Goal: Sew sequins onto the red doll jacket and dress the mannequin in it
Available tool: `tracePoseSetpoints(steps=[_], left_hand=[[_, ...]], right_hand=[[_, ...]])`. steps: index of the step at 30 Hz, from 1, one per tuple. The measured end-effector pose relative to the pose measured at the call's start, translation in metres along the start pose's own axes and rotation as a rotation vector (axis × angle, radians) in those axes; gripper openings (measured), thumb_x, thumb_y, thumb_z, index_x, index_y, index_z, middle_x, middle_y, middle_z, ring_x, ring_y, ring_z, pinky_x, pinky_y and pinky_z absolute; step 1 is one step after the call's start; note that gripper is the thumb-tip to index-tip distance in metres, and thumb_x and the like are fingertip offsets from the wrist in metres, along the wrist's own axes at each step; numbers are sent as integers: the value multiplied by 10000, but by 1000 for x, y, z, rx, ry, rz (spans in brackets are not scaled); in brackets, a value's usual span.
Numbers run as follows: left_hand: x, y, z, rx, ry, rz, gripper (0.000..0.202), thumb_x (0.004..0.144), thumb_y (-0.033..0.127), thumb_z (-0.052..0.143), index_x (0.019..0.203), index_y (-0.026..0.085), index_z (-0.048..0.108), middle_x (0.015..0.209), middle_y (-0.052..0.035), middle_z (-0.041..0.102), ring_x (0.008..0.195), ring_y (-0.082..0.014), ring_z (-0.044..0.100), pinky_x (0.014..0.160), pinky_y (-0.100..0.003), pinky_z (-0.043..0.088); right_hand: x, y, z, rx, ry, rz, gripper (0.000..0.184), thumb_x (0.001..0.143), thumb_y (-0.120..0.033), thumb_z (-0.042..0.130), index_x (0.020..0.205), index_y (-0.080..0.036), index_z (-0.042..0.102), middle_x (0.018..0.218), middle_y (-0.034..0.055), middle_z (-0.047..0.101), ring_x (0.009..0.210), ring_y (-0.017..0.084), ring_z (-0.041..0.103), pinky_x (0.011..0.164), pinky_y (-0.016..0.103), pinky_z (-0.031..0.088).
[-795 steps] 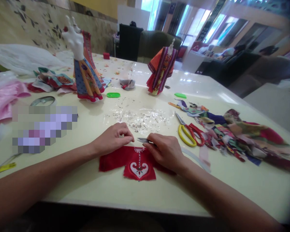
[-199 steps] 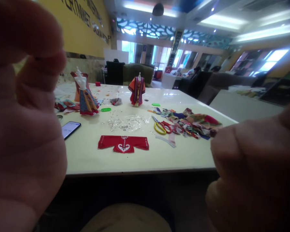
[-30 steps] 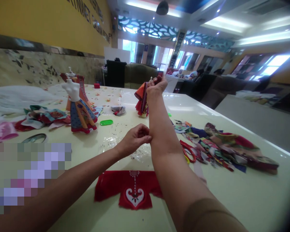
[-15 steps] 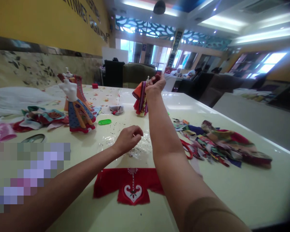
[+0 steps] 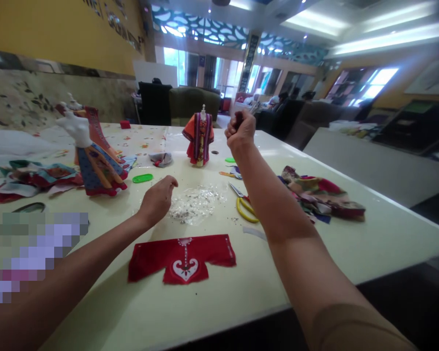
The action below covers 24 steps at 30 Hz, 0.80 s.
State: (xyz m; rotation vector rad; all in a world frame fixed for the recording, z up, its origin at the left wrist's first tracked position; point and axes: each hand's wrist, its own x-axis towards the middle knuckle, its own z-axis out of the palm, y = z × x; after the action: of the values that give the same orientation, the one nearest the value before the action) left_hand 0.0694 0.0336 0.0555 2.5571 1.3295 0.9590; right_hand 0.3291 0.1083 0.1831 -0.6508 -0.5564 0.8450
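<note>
My left hand hovers over the table with its fingers curled in; I see nothing in them. It is left of a patch of loose sequins and beads on clear plastic. Raised at the far side, my right hand is closed in a fist around something dark red, with a thin pale tip above it; I cannot make out its kind. Left of that hand stands a small doll form in an orange, purple and red robe. A red cloth garment piece with a white heart-shaped motif lies flat in front.
Yellow-handled scissors lie beside my right forearm. A white mannequin in a blue and orange skirt stands left, near fabric scraps. A green oval case is beyond my left hand. More cloth lies right.
My right hand has moved off the robed doll form, which now stands free, and is in a fist further right. The view has turned right; the yellow-handled scissors have come into sight.
</note>
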Motion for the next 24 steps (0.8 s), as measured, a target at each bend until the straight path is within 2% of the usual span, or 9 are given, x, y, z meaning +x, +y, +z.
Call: tracePoseSetpoints(steps=[2,4,8,10,13,15,18,20,24], left_hand=[[-5,18,1,59,-4,128,303,912,166,402,1143,160,600,1115,-137,638,1003,-266,596,850,-392,472],[-16,49,3,76,-111,292,338,881,159,479,1192,133,610,1240,-175,599,1118,-304,566,933,-451,464],[-34,114,2,-78,-413,776,315,870,219,580,1171,258,663,1278,-105,628,1182,-291,571,992,-438,460],[-28,126,-3,-162,-380,828,341,852,239,617,1188,283,663,1229,-86,668,1196,-297,571,1072,-462,395],[0,109,-15,-115,-293,746,357,890,219,541,1220,307,645,1297,-61,637,1304,-301,485,1140,-521,282],[17,87,-28,2,-245,699,309,886,217,525,1128,314,689,1254,-44,661,1302,-315,476,1148,-574,214],[19,58,-53,-3,-107,525,331,891,347,525,1187,285,661,1330,-75,601,1216,-310,537,1044,-495,396],[3,48,-69,-48,-15,397,326,908,376,517,1190,284,651,1250,-64,642,1099,-260,606,966,-413,460],[-43,39,-83,-141,104,186,197,933,331,528,899,227,692,924,-5,672,853,-156,631,802,-281,479]], right_hand=[[-6,-16,9,30,-1,-12,478,960,-609,285,669,-242,383,476,-86,318,404,79,172,398,260,134],[-13,-29,29,81,-22,-30,496,974,-615,238,670,-243,364,482,-82,312,419,84,170,404,262,132],[-36,-32,83,172,-38,-74,520,962,-654,244,709,-232,415,522,-81,351,433,68,240,388,203,172],[-54,-21,105,168,-52,-60,537,932,-692,302,687,-233,434,512,-77,358,435,69,274,365,196,182],[-83,1,118,81,-179,17,541,884,-727,386,641,-247,450,448,-86,372,450,73,290,343,186,207],[-101,12,110,5,-231,14,547,881,-724,390,625,-244,443,423,-96,367,461,69,293,350,178,212],[-121,14,75,-164,-346,21,516,841,-715,482,628,-246,444,452,-98,385,466,71,308,351,194,231],[-132,8,41,-272,-401,0,482,792,-694,579,648,-252,450,505,-88,401,458,70,308,353,211,230],[-149,-7,-32,-492,-581,4,420,764,-649,650,718,-251,526,560,-68,405,451,71,296,372,230,171]])
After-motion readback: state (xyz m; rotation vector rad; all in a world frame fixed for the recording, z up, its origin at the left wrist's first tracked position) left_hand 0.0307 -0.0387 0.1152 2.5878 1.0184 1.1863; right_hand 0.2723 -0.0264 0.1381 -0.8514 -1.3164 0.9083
